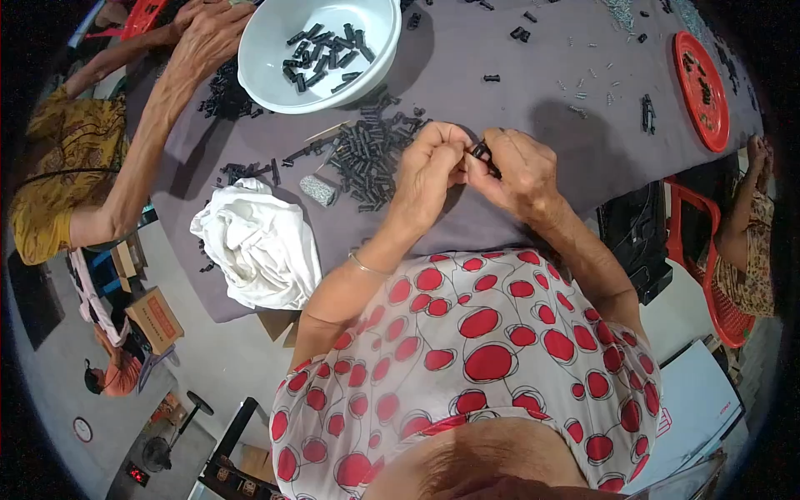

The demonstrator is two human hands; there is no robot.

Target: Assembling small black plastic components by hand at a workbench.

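Note:
Both my hands meet above the grey cloth near my body. My right hand is closed round a small black part, glossy and dark, which pokes out between thumb and fingers. My left hand has its thumb and fingers pinched together against the right fingertips; whatever is in that pinch is too small and covered to name. Just left of it lies a heap of small black cylindrical pieces. Beyond the heap stands a white bowl with several similar black pieces inside.
A white crumpled cloth and a small clump of silvery bits lie to the left. A red tray with black pieces sits at the right. Tiny springs are scattered ahead. A co-worker's arm reaches in from the left.

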